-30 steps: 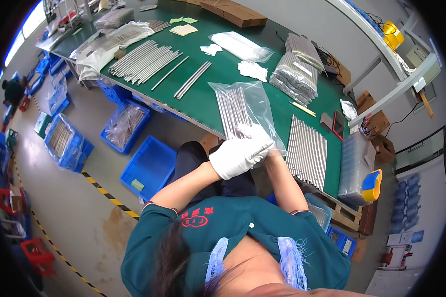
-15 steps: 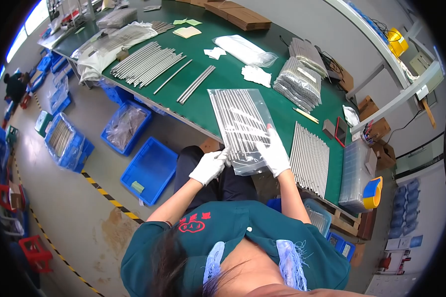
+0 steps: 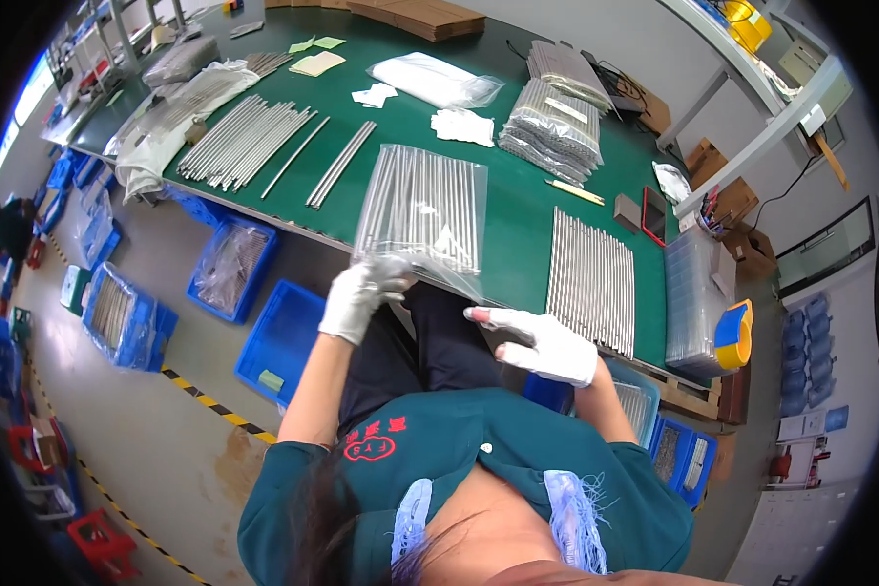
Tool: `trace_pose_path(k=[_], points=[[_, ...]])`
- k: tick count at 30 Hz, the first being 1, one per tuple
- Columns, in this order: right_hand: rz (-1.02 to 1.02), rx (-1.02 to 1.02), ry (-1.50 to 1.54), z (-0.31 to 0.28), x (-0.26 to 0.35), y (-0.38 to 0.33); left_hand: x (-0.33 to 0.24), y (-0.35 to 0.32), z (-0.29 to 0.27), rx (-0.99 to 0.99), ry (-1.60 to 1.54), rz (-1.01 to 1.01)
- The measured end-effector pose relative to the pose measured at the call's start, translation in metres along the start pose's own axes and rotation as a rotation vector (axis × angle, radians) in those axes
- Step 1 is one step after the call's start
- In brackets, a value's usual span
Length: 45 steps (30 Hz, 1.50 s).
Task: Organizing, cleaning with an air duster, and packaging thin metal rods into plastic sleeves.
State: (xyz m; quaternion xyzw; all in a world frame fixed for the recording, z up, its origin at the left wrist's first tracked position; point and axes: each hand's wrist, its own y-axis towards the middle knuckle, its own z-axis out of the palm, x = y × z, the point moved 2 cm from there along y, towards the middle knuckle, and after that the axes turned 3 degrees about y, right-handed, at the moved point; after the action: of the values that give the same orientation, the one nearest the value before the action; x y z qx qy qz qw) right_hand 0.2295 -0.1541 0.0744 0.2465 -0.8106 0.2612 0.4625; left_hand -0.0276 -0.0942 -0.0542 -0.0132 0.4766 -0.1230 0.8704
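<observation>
A clear plastic bag of long metal rods (image 3: 425,210) lies flat near the front edge of the green table (image 3: 518,210). My left hand (image 3: 361,296), in a white glove, pinches the bag's near left corner. My right hand (image 3: 542,342), also gloved, hovers just off the table edge below the bag, fingers spread and holding nothing. A row of loose metal rods (image 3: 591,278) lies on the table to the right of the bag.
More loose rods (image 3: 249,142) and filled bags (image 3: 557,117) sit farther back on the table. A stack of clear bags (image 3: 693,298) is at the right edge. Blue bins (image 3: 230,269) stand on the floor left of the table, another (image 3: 645,410) by my right arm.
The bag was held up with both hands, then spread out flat on the table. My right hand has let go and pulled back toward me; my left hand stays on the bag's near corner.
</observation>
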Motion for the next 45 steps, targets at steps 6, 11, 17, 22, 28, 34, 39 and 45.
trace_pose_path(k=[6, 11, 17, 22, 28, 34, 39, 45], points=[[0.032, -0.598, -0.294, -0.055, -0.066, -0.050, -0.016, -0.028, -0.050, -0.228, 0.232, -0.010], [0.196, -0.505, -0.919, -0.098, -0.139, -0.108, -0.040, -0.052, -0.072, -0.371, 0.368, -0.037], [0.092, -0.333, -0.950, -0.092, -0.120, -0.084, -0.100, -0.062, -0.090, -0.494, 0.556, 0.229], [-0.039, -0.304, -0.968, -0.073, -0.109, -0.035, -0.100, -0.003, 0.051, 0.026, 0.859, 0.390], [-0.243, -0.386, -0.878, -0.070, -0.084, -0.004, -0.027, 0.068, 0.139, 0.529, 1.762, 0.647], [0.094, -0.545, -0.973, -0.119, -0.149, -0.035, 0.002, 0.095, 0.153, 0.494, 1.774, 0.877], [-0.163, -0.579, -0.779, -0.125, -0.137, 0.012, 0.024, 0.153, 0.168, 0.407, 1.592, 1.105], [0.109, -0.671, -0.791, -0.145, -0.153, 0.037, 0.050, 0.187, 0.179, 0.350, 1.596, 0.863]])
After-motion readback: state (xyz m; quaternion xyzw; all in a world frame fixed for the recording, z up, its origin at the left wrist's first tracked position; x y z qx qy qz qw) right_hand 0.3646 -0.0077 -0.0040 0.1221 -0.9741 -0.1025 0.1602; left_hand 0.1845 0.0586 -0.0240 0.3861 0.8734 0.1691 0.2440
